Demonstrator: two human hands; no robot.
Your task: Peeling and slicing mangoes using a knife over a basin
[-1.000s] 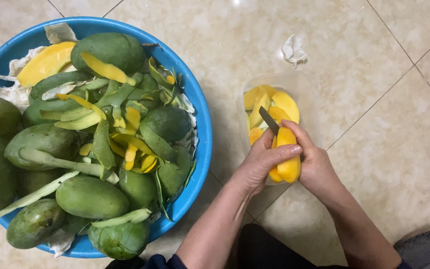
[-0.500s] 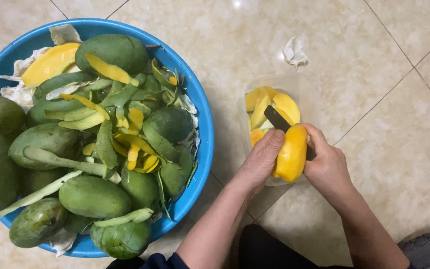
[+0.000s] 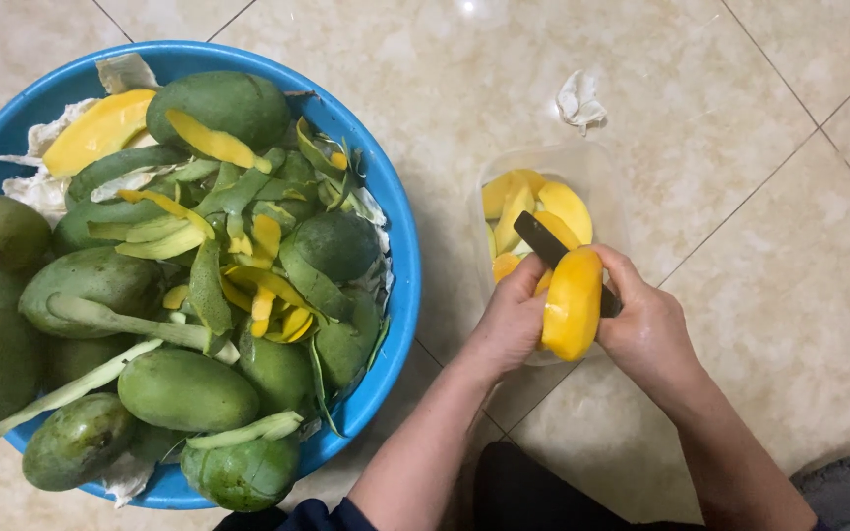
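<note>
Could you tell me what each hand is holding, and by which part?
The left hand grips the peeled yellow mango by its side; the right hand holds the dark knife at its handle end.

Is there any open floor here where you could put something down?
Yes: bare tile lies right of the clear container, beyond the crumpled tissue, and between container and blue basin. The basin is heaped with green mangoes and peels; both hands crowd the container.

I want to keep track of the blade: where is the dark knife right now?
In the head view, right of the blue basin, the dark knife slants over the clear container of mango slices, gripped by the right hand behind the peeled yellow mango.
</note>
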